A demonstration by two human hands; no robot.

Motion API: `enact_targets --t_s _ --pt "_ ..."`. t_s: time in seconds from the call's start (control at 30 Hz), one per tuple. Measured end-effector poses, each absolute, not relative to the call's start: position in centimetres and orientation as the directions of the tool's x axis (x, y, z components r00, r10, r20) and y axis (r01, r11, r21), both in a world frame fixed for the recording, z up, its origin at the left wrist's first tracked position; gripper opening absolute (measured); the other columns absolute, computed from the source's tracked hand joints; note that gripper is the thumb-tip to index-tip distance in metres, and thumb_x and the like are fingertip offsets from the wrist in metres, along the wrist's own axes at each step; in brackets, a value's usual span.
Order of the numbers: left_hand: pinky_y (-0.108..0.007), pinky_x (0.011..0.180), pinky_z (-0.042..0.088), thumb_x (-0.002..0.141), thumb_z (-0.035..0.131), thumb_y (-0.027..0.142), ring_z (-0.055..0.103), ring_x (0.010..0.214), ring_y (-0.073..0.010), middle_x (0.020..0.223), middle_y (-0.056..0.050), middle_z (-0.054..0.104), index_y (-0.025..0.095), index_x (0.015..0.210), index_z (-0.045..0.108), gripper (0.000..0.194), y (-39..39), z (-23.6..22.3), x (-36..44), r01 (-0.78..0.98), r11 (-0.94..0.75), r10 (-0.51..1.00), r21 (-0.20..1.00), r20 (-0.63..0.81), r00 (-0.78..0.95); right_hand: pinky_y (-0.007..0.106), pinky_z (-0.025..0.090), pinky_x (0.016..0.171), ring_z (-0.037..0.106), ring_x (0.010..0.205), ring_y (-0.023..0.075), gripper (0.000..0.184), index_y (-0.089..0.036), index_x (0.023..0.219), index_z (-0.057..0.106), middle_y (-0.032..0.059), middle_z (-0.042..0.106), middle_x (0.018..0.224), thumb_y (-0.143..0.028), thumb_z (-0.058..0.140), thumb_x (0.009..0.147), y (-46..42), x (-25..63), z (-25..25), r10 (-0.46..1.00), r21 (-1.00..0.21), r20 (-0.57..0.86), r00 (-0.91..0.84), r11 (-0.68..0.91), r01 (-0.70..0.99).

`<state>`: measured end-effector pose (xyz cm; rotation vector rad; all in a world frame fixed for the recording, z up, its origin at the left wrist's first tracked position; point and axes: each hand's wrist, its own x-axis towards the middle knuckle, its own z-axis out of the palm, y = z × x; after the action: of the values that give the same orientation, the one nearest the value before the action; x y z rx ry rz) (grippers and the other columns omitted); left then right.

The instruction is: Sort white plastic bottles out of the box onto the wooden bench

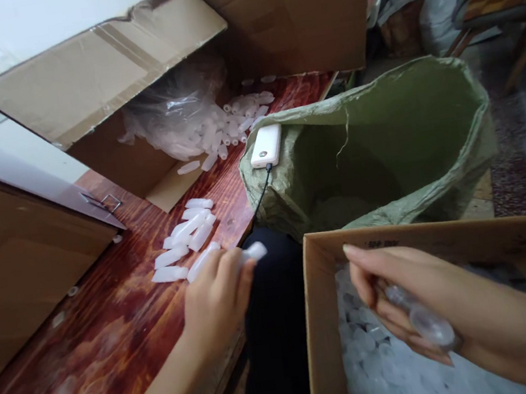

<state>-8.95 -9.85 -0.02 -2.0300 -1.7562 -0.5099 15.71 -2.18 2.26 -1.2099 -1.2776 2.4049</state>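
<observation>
My left hand [216,299] is closed round a small translucent white plastic tube [255,251], whose end sticks out past the thumb. Beside its knuckles on the red wooden table lies a loose group of similar white tubes [184,232]. Over the cardboard box [311,328] at lower right, my right hand [390,290] has its fingers curled round a clear plastic piece with a flared round end [431,327]. Below that hand, the box holds a mass of small clear plastic pieces [382,370], too blurred to tell apart.
A tipped cardboard carton [92,84] holds a clear plastic bag [172,115], with more white tubes spilling out. A green woven sack [470,100] gapes open beside the table [94,360]. On its rim rests a white power bank [266,144] with a black cable. Another carton [15,260] stands at left.
</observation>
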Motion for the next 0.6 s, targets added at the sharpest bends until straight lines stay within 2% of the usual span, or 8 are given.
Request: enact_targets --t_s 0.1,0.2,0.3,0.47,0.6 --pt "-0.025 0.055 0.037 0.098 0.046 0.034 0.063 0.070 -0.0167 0.088 -0.005 0.066 0.018 0.099 0.058 0.020 -9.9 -1.7 -12.6 0.946 0.085 0.886 -0.312 0.458 0.071 0.018 0.026 0.032 0.028 0.034 0.0063 0.041 -0.020 0.068 0.053 -0.0077 0.035 0.041 -0.054 0.048 0.092 -1.3 15.6 2.1 0.499 -0.631 -0.623 -0.602 -0.776 0.010" --pt "-0.026 0.052 0.033 0.098 0.046 0.038 0.064 0.072 -0.0179 0.093 -0.006 0.068 0.017 0.102 0.060 0.025 -10.3 -2.6 -14.4 0.896 0.162 0.912 -0.414 0.410 0.025 0.017 0.025 0.032 0.030 0.034 0.0055 0.040 -0.019 0.067 0.053 -0.0068 0.038 0.044 -0.049 0.048 0.094 -0.4 15.5 2.4 0.502 -0.572 -0.656 -0.564 -0.818 -0.062" --pt "-0.026 0.050 0.027 0.097 0.045 0.045 0.063 0.076 -0.0202 0.096 -0.007 0.067 0.017 0.105 0.061 0.033 -10.3 -2.5 -14.6 0.881 0.226 0.926 -0.416 0.371 -0.063 0.017 0.028 0.032 0.033 0.035 0.0058 0.040 -0.018 0.067 0.053 -0.0059 0.039 0.045 -0.046 0.046 0.096 0.2 15.4 2.8 0.529 -0.595 -0.634 -0.564 -0.799 -0.080" --pt "-0.026 0.051 0.025 0.094 0.046 0.051 0.062 0.084 -0.0248 0.102 -0.009 0.066 0.016 0.108 0.062 0.041 -9.6 -1.9 -15.1 0.909 0.271 0.934 -0.316 0.317 -0.168 0.017 0.031 0.034 0.037 0.037 0.0066 0.041 -0.017 0.067 0.053 -0.0049 0.040 0.046 -0.045 0.045 0.096 0.9 15.7 3.3 0.596 -0.647 -0.596 -0.538 -0.753 -0.116" --pt "-0.031 0.055 0.027 0.096 0.030 0.057 0.063 0.094 -0.0323 0.112 -0.015 0.063 0.013 0.116 0.060 0.056 -9.0 -1.7 -16.1 0.919 0.286 0.937 -0.272 0.278 -0.209 0.016 0.032 0.035 0.041 0.040 0.0060 0.038 -0.016 0.071 0.053 -0.0034 0.045 0.054 -0.044 0.047 0.095 1.3 16.2 3.3 0.566 -0.591 -0.613 -0.551 -0.792 -0.155"
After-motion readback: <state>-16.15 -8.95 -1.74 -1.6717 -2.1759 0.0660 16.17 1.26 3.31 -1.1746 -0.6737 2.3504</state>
